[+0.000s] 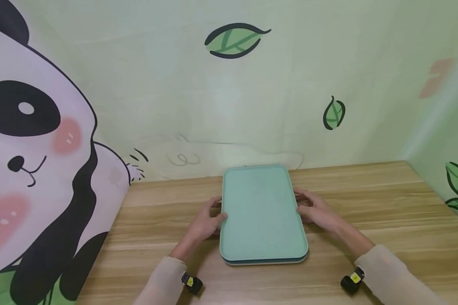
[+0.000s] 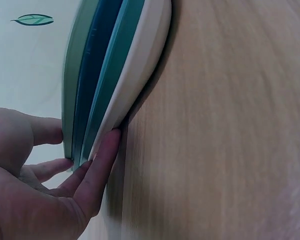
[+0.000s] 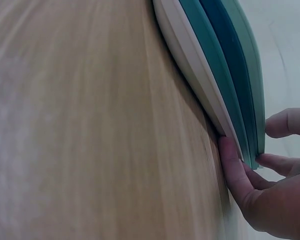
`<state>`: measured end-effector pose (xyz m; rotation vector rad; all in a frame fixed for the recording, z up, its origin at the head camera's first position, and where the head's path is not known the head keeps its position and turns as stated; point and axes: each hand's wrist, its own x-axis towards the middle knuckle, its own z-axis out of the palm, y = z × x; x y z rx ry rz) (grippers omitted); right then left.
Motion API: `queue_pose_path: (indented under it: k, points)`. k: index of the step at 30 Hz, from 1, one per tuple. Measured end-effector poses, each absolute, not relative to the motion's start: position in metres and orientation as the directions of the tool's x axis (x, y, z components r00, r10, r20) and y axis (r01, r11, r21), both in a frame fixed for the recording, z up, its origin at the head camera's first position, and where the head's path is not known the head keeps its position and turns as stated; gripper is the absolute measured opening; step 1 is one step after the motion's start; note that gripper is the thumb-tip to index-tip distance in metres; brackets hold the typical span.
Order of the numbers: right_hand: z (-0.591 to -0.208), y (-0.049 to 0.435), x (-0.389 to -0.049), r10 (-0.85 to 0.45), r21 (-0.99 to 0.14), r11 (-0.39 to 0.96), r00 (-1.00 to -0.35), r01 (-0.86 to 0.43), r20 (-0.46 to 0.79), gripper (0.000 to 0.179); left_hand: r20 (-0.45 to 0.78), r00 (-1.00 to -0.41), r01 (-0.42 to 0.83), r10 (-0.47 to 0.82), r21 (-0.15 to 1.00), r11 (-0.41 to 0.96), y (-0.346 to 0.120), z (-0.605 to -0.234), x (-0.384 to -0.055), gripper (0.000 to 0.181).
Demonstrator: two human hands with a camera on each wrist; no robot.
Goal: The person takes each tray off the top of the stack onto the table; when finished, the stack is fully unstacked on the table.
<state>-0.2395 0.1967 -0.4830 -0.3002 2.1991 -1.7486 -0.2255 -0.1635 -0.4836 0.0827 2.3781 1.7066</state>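
Observation:
A stack of rectangular trays lies flat on the table, its light green top tray point(image 1: 263, 212) facing up. Below that one, the left wrist view shows a dark blue tray point(image 2: 91, 60), a teal tray point(image 2: 115, 60) and a cream tray point(image 2: 142, 60) at the bottom. My left hand point(image 1: 206, 222) grips the stack's left side, thumb at the top tray's rim and fingers along the lower edges. On the opposite side my right hand point(image 1: 318, 212) holds the stack in the same way; its fingertips point(image 3: 229, 145) touch the cream tray's edge.
The wooden table point(image 1: 168, 207) runs back to a pale green wall point(image 1: 156, 84) printed with leaves. A large panda picture point(image 1: 42, 169) covers the left side. Another wall point(image 1: 450, 140) borders the table on the right.

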Motion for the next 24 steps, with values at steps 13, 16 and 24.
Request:
queue_pose_path:
  k: [13, 16, 24]
  points:
    - [-0.486, 0.198, -0.24, -0.362, -0.972, 0.236, -0.927, 0.017, -0.104, 0.068, -0.154, -0.975, -0.086, 0.161, 0.926, 0.369, -0.167, -0.485, -0.225, 0.06]
    - [-0.486, 0.198, -0.239, -0.365, -0.972, 0.235, -0.925, 0.022, -0.109, 0.068, -0.172, -0.969, -0.094, 0.176, 0.92, 0.381, -0.168, -0.483, -0.224, 0.066]
    - [-0.485, 0.198, -0.242, -0.362, -0.973, 0.228, -0.925, 0.031, -0.114, 0.068, -0.192, -0.962, -0.112, 0.193, 0.924, 0.366, -0.169, -0.475, -0.221, 0.076]
